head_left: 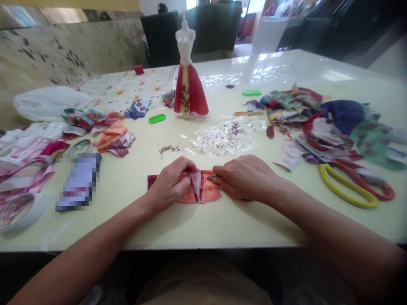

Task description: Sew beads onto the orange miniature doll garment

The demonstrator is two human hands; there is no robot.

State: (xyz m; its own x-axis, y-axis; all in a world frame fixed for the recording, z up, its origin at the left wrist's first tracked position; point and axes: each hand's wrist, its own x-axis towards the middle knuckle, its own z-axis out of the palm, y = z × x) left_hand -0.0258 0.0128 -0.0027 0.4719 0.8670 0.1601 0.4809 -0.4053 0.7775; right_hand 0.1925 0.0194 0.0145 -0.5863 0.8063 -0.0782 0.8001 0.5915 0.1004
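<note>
At the near edge of the table, the person's left hand [170, 183] and right hand [244, 177] work close together over a small piece of orange-red cloth [208, 190], which lies flat on the pale yellow tabletop [127, 222], just below the middle of the frame. A pale pink strip with dark red edging [197, 185] runs down its centre. The left hand is curled narrowly over the cloth, its fingers pressing and pinching it. The right hand is also narrow, with a slim metal tool [212, 177] poking from under its fingers towards the strip. (Most of that tool is hidden, so what it is stays anyone's guess.)

The cloth looks light, soft and prone to sliding on that glossy surface, and its thin edges may fray. It seems best held by pinching the folded strip or pinning a flat edge.

A dress form [185, 44] in a red skirt [190, 93] stands at upper centre, above a clear plastic sheet scattered with sequins [227, 135]. Red-and-yellow-handled scissors [349, 184] lie at right, beside heaped fabric scraps [318, 127].
</note>
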